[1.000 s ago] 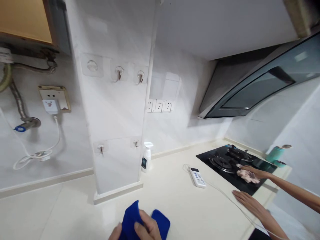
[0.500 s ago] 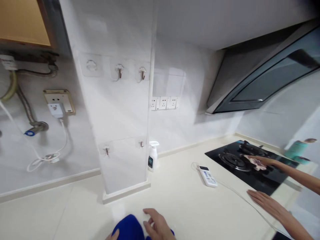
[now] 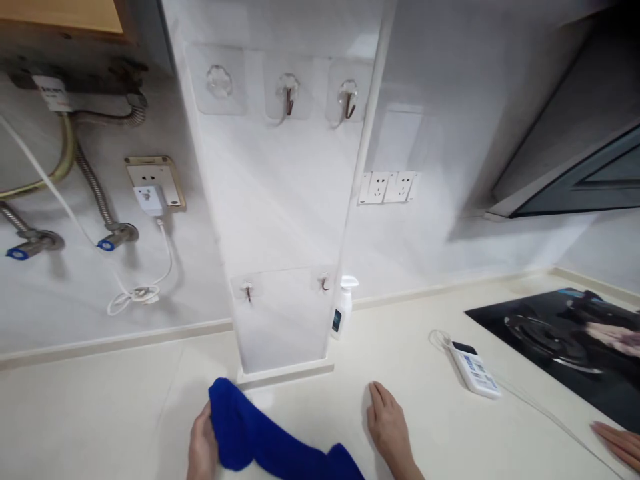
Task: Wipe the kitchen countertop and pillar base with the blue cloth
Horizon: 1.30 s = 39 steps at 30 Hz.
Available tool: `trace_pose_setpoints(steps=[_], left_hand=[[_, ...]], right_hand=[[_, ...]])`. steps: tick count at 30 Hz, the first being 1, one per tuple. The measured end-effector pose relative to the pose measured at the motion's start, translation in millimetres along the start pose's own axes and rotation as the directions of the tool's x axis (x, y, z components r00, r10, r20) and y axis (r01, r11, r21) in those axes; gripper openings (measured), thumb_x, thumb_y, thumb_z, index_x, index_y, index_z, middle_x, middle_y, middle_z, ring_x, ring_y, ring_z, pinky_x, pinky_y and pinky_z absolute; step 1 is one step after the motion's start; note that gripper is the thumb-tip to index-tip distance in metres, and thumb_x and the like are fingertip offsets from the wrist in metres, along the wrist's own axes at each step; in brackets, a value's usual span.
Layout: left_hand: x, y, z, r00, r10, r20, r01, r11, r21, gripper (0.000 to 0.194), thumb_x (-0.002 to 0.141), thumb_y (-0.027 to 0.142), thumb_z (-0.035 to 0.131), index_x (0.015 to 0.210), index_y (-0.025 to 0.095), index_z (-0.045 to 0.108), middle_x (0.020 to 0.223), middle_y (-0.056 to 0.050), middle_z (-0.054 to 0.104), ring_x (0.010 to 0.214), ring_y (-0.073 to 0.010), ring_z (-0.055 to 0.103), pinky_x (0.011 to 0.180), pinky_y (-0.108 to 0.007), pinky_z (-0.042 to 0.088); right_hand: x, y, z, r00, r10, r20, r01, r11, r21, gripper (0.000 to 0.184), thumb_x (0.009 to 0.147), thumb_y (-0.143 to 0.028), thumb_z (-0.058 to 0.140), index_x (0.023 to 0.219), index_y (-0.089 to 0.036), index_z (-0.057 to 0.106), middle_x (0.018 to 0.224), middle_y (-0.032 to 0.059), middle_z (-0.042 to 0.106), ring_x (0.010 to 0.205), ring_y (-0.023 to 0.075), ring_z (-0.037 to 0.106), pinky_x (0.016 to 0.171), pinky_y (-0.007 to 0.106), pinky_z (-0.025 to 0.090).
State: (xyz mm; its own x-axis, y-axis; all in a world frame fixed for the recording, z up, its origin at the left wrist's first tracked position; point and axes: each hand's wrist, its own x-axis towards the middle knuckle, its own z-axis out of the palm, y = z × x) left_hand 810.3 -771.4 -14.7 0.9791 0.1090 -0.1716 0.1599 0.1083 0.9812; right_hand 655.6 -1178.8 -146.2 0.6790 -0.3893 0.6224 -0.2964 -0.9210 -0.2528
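Note:
A deep blue cloth (image 3: pixel 260 437) lies on the cream countertop (image 3: pixel 100 407) at the bottom centre, in front of a white tiled pillar (image 3: pixel 280 200). My left hand (image 3: pixel 203 445) grips the cloth's left end, fingers closed on the fabric. My right hand (image 3: pixel 389 427) lies flat on the countertop to the right of the cloth, fingers stretched out and together, holding nothing. The cloth's right end runs out of view at the bottom edge.
A white spray bottle (image 3: pixel 343 312) stands by the pillar's base. A white remote-like device (image 3: pixel 474 369) with a cord lies to the right. A black gas hob (image 3: pixel 560 340) is at far right, where another person's hands (image 3: pixel 617 443) rest. Wall sockets, hooks and pipes line the wall.
The view has swung left and lower. My left hand now holds the cloth's left end, and my right hand has come off the cloth and lies flat on the counter.

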Motion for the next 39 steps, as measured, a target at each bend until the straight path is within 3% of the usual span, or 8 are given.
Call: trace_pose_setpoints(steps=[3, 7, 10, 16, 22, 27, 33, 39], left_hand=[[28.0, -9.7, 15.7, 1.000, -0.020, -0.001, 0.020, 0.997, 0.080, 0.043, 0.086, 0.043, 0.042, 0.101, 0.014, 0.071, 0.118, -0.010, 0.074, 0.130, -0.0245, 0.057, 0.119, -0.041, 0.037], [48.7, -24.2, 29.1, 0.995, -0.084, -0.047, 0.091, 0.978, 0.188, 0.045, 0.088, 0.045, 0.046, 0.115, 0.016, 0.066, 0.134, -0.011, 0.066, 0.132, -0.0242, 0.055, 0.117, -0.043, 0.040], [49.7, -28.7, 34.5, 0.996, -0.084, -0.035, 0.090, 0.965, 0.248, 0.052, 0.085, 0.049, 0.054, 0.124, 0.015, 0.061, 0.143, -0.012, 0.059, 0.136, -0.0248, 0.051, 0.118, -0.043, 0.038], [33.5, -29.6, 47.8, 0.999, 0.003, -0.037, 0.013, 0.907, 0.420, 0.072, 0.085, 0.058, 0.049, 0.140, 0.011, 0.047, 0.156, -0.017, 0.042, 0.147, -0.0280, 0.036, 0.124, -0.044, 0.026], [28.9, -35.8, 60.8, 0.989, 0.129, -0.079, -0.068, 0.846, 0.529, 0.065, 0.089, 0.055, 0.041, 0.136, 0.011, 0.050, 0.151, -0.019, 0.047, 0.143, -0.0283, 0.040, 0.124, -0.045, 0.027], [42.3, -37.5, 66.9, 0.975, 0.200, -0.098, -0.108, 0.810, 0.577, 0.057, 0.089, 0.049, 0.038, 0.129, 0.012, 0.056, 0.143, -0.018, 0.054, 0.136, -0.0278, 0.048, 0.121, -0.046, 0.032], [61.0, -28.5, 66.5, 0.971, 0.237, -0.037, -0.165, 0.771, 0.615, 0.055, 0.089, 0.047, 0.037, 0.123, 0.011, 0.061, 0.138, -0.018, 0.059, 0.132, -0.0273, 0.052, 0.119, -0.042, 0.036], [41.0, -22.6, 57.6, 0.942, 0.334, 0.046, -0.282, 0.707, 0.649, 0.049, 0.088, 0.046, 0.042, 0.114, 0.012, 0.066, 0.131, -0.018, 0.061, 0.126, -0.0294, 0.056, 0.116, -0.045, 0.040]], right_hand=[[-4.1, 0.1, 1.9, 1.000, -0.004, -0.001, 0.004, 1.000, -0.003, 0.043, 0.087, -0.019, 0.040, 0.126, -0.018, 0.060, 0.129, 0.0158, 0.062, 0.122, 0.0285, 0.057, 0.095, 0.046, 0.053], [-0.5, -2.9, -3.6, 1.000, 0.024, 0.015, -0.024, 1.000, -0.009, 0.043, 0.087, -0.018, 0.040, 0.126, -0.017, 0.059, 0.130, 0.0161, 0.061, 0.121, 0.0283, 0.056, 0.095, 0.046, 0.051], [1.1, -4.3, -5.8, 0.999, 0.040, 0.032, -0.039, 0.999, -0.020, 0.044, 0.087, -0.017, 0.040, 0.127, -0.017, 0.058, 0.130, 0.0157, 0.061, 0.122, 0.0277, 0.055, 0.096, 0.045, 0.050], [-0.6, -4.4, -7.4, 0.998, 0.043, 0.051, -0.043, 0.999, -0.011, 0.044, 0.088, -0.019, 0.041, 0.129, -0.016, 0.055, 0.132, 0.0159, 0.059, 0.124, 0.0278, 0.053, 0.097, 0.045, 0.049], [-1.0, -4.4, -8.3, 0.997, 0.043, 0.067, -0.042, 0.999, -0.019, 0.045, 0.087, -0.020, 0.041, 0.130, -0.015, 0.055, 0.133, 0.0162, 0.059, 0.124, 0.0284, 0.053, 0.097, 0.045, 0.048], [-0.2, -6.1, -10.1, 0.996, 0.062, 0.064, -0.062, 0.998, -0.010, 0.047, 0.086, -0.019, 0.040, 0.131, -0.016, 0.055, 0.132, 0.0155, 0.059, 0.123, 0.0282, 0.053, 0.097, 0.045, 0.048], [1.0, -9.0, -10.6, 0.996, 0.067, 0.056, -0.067, 0.998, -0.010, 0.045, 0.086, -0.018, 0.041, 0.127, -0.015, 0.058, 0.130, 0.0151, 0.060, 0.122, 0.0277, 0.054, 0.095, 0.043, 0.048], [1.4, -9.2, -7.3, 0.999, 0.032, -0.005, -0.032, 0.999, -0.032, 0.041, 0.087, -0.018, 0.040, 0.123, -0.014, 0.060, 0.128, 0.0160, 0.062, 0.119, 0.0275, 0.056, 0.092, 0.042, 0.049]])
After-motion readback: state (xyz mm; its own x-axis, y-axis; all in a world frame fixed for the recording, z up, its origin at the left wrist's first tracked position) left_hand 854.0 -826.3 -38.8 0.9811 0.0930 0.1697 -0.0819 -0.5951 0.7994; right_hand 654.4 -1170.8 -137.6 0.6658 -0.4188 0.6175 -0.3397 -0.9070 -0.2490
